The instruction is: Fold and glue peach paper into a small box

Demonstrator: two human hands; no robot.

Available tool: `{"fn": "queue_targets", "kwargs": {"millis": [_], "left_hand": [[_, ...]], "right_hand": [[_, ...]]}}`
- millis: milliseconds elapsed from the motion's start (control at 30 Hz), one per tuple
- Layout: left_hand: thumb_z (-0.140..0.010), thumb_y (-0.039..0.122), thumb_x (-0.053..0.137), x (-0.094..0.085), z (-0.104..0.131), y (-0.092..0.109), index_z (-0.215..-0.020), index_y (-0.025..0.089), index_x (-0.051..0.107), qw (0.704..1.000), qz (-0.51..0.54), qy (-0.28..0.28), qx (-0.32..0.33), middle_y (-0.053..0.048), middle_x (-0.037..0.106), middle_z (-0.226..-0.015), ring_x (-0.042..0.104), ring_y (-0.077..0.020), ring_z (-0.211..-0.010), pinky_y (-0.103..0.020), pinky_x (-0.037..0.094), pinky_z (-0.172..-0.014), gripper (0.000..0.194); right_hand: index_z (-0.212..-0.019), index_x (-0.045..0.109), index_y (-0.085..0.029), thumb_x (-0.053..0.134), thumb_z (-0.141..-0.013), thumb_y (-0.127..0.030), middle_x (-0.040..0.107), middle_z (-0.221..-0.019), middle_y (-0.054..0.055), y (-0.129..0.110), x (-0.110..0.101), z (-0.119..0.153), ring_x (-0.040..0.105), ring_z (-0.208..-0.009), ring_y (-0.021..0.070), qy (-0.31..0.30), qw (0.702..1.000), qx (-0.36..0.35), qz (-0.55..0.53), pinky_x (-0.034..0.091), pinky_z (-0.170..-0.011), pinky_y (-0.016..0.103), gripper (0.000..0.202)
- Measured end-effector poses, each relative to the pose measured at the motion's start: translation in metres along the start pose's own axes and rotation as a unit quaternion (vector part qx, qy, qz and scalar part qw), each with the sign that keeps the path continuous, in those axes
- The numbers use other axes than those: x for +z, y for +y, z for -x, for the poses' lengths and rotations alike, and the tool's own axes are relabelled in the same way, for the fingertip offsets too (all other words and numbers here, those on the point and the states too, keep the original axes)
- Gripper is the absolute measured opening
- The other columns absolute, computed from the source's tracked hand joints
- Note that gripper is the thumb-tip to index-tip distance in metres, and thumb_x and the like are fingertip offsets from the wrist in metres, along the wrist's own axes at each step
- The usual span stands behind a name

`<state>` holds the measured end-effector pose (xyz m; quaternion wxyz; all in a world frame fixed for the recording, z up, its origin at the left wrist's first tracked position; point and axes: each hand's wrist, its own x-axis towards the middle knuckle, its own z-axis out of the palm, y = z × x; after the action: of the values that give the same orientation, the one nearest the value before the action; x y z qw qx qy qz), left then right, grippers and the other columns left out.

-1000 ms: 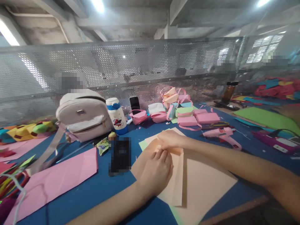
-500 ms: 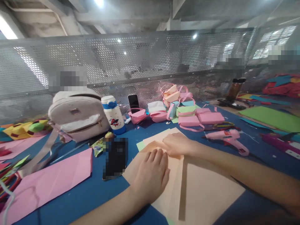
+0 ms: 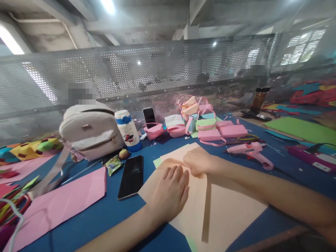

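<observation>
A large peach sheet of paper (image 3: 233,210) lies on the blue table, with a part of it folded over and its loose long edge casting a shadow. My left hand (image 3: 169,192) rests flat on the folded part, fingers stretched forward and a little bent. At the far end of the fold my right hand (image 3: 198,161) is closed, its curled fingers pressed on the paper; the fingertips are partly hidden. Between the hands the paper bulges slightly. Green paper (image 3: 157,162) peeks out from beneath the peach sheets.
Left of the paper lie a black phone (image 3: 131,176), a snack packet (image 3: 113,165) and a pink sheet (image 3: 70,199). Behind stand a white backpack (image 3: 91,129), a bottle (image 3: 128,131) and several small paper bags (image 3: 208,134). A pink glue gun (image 3: 252,152) lies right.
The camera view has shifted slightly. Both hands keep almost the same place on the paper.
</observation>
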<state>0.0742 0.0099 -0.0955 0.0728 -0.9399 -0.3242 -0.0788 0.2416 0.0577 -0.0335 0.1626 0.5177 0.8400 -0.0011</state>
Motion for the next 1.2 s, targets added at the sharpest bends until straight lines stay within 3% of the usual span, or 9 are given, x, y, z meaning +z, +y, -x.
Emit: {"fn": "queue_targets", "kwargs": {"millis": [167, 367, 567, 733, 1000, 1200], "left_hand": [[-0.102, 0.028, 0.037, -0.003, 0.0, -0.003, -0.136, 0.014, 0.05, 0.999, 0.025, 0.006, 0.036, -0.014, 0.059, -0.137, 0.051, -0.0304, -0.13, -0.047, 0.04, -0.112, 0.039], [-0.103, 0.031, 0.036, -0.006, 0.001, -0.002, -0.141, 0.013, 0.047, 1.0, 0.003, 0.007, 0.029, -0.015, 0.06, -0.136, 0.054, -0.0332, -0.128, -0.051, 0.043, -0.108, 0.044], [-0.102, 0.029, 0.035, -0.007, 0.0, 0.001, -0.137, 0.015, 0.05, 1.0, 0.005, 0.0, 0.02, -0.015, 0.06, -0.135, 0.052, -0.032, -0.129, -0.05, 0.04, -0.11, 0.041], [-0.1, 0.034, 0.038, -0.008, 0.0, 0.002, -0.141, 0.017, 0.048, 0.999, -0.008, -0.007, -0.03, -0.017, 0.06, -0.128, 0.054, -0.0355, -0.123, -0.053, 0.044, -0.103, 0.045], [-0.099, 0.037, 0.04, -0.002, -0.001, 0.001, -0.139, 0.005, 0.05, 0.999, -0.031, -0.011, -0.041, -0.023, 0.058, -0.131, 0.051, -0.0375, -0.124, -0.053, 0.042, -0.106, 0.052], [-0.101, 0.031, 0.037, -0.006, -0.002, 0.003, -0.129, 0.008, 0.057, 1.0, -0.025, 0.0, 0.012, -0.018, 0.063, -0.124, 0.054, -0.0328, -0.12, -0.048, 0.043, -0.106, 0.042]], "right_hand": [[-0.085, 0.077, -0.013, 0.07, -0.075, -0.02, 0.076, -0.08, 0.013, -0.004, -0.006, 0.004, 0.073, -0.075, 0.0279, 0.018, 1.0, -0.001, -0.012, 0.043, -0.061, 0.029, 0.014], [-0.092, 0.077, -0.017, 0.051, -0.093, -0.023, 0.078, -0.087, 0.011, -0.012, -0.012, 0.01, 0.074, -0.08, 0.0259, 0.061, 0.997, 0.005, -0.038, 0.041, -0.059, 0.028, 0.026], [-0.087, 0.078, -0.017, 0.059, -0.089, -0.027, 0.077, -0.083, 0.013, -0.009, -0.014, 0.011, 0.073, -0.077, 0.0279, 0.043, 0.999, -0.001, -0.032, 0.04, -0.058, 0.029, 0.021], [-0.089, 0.078, -0.015, 0.07, -0.077, -0.016, 0.077, -0.083, 0.012, -0.006, -0.013, 0.01, 0.073, -0.078, 0.0275, 0.026, 0.999, -0.007, -0.021, 0.041, -0.06, 0.029, 0.015], [-0.098, 0.076, -0.015, 0.059, -0.09, -0.02, 0.077, -0.095, 0.015, -0.011, -0.01, 0.005, 0.072, -0.092, 0.0295, 0.064, 0.998, -0.005, -0.024, 0.045, -0.068, 0.029, 0.019], [-0.089, 0.077, -0.014, 0.056, -0.092, -0.02, 0.078, -0.09, 0.014, -0.013, -0.012, 0.004, 0.074, -0.084, 0.0281, 0.066, 0.997, 0.006, -0.043, 0.043, -0.062, 0.029, 0.022]]}}
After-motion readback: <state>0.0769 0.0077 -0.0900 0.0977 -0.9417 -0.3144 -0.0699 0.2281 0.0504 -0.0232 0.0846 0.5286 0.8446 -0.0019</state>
